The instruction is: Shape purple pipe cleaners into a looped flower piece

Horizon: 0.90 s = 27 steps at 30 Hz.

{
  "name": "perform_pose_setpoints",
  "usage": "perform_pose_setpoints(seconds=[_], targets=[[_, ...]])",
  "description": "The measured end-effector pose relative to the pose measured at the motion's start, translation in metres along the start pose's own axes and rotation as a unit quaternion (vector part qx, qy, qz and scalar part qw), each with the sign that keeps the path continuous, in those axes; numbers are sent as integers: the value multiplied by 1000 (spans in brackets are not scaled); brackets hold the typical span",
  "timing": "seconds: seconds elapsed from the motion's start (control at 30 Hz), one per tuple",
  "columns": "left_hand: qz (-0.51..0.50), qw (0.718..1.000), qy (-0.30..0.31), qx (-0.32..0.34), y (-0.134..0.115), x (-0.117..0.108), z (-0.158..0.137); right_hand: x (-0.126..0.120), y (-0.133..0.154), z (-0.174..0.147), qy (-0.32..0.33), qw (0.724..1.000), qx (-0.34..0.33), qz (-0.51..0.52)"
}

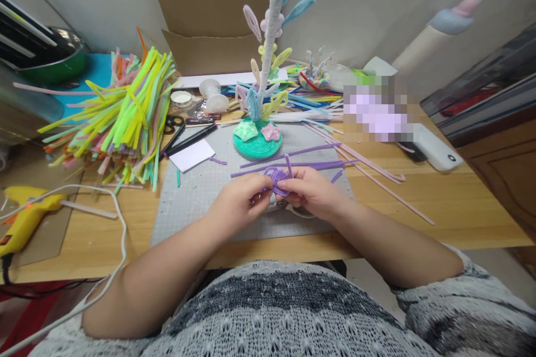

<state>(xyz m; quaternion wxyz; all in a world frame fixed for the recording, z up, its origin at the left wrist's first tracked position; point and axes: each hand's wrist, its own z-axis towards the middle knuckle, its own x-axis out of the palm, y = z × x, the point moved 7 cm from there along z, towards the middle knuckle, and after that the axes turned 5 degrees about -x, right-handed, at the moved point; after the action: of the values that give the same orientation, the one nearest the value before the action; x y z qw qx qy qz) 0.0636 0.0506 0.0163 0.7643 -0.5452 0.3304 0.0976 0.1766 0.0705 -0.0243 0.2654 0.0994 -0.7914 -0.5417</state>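
Between my two hands is a purple pipe cleaner (276, 179), bent into a small bundle of loops with one end sticking up. My left hand (245, 192) pinches it from the left. On the other side my right hand (312, 189) grips it with thumb and fingers. Under my hands, partly hidden, lie scissors (299, 212) on the grey cutting mat (196, 206). Straight purple pipe cleaners (293, 152) rest just beyond. Behind them stands a white-wrapped stem (272, 28) with pastel loops and flowers, on a round green base (257, 148).
A big heap of yellow and green pipe cleaners (129, 111) is at the left. Nearer sits a yellow hot glue gun (29, 217) with a white cord (123, 234). Pink pipe cleaners (389, 189) and a white device (435, 148) lie right. A thread spool (214, 95) stands behind.
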Motion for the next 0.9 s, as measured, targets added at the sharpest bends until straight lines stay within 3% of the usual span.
perform_pose_setpoints(seconds=[0.1, 0.17, 0.27, 0.43, 0.67, 0.9], targets=[[-35, 999, -12, -29, 3, 0, 0, -2, 0, 1, -8, 1000, -4, -3], [-112, 990, -34, -74, 8, -2, 0, -3, 3, 1, -20, 999, -23, -16], [-280, 944, -46, -166, 19, 2, 0, -3, 7, 0, -37, 997, -46, -47], [-404, 872, 46, -271, 30, 21, 0, 3, 13, -3, -41, 993, -76, -81], [-475, 830, -12, -294, 40, 18, -1, 4, 20, -6, -22, 981, -111, -155], [-468, 838, 12, -281, 37, 21, -1, 3, 22, -5, -35, 970, -147, -189]])
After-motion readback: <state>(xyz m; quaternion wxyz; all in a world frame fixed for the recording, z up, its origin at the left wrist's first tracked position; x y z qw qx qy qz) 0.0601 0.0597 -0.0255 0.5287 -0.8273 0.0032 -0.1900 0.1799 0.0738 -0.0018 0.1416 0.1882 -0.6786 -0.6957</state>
